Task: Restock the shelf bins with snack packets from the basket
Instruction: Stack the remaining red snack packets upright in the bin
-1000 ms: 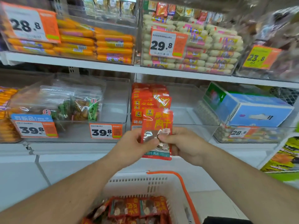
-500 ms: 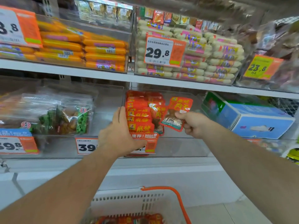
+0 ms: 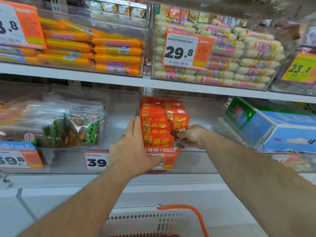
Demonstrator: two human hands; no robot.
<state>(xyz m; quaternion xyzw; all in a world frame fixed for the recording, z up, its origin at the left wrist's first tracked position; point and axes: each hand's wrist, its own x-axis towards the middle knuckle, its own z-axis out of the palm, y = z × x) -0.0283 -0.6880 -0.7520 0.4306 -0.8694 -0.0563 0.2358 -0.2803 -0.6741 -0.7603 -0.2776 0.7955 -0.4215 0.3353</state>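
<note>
Right now the left hand (image 3: 135, 147) lies flat, fingers straight, against the left side of the row of red packets (image 3: 156, 129) in the clear bin (image 3: 201, 115). Just right of that row, the right hand (image 3: 192, 136) pinches one red packet (image 3: 178, 123) upright, apparently touching the row. Below, the white basket (image 3: 150, 223) shows its rim.

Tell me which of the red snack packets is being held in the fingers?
The red foil packet standing at the right of the stacked row: the right hand pinches its bottom edge. The left hand lies flat against the row's left side.
</note>
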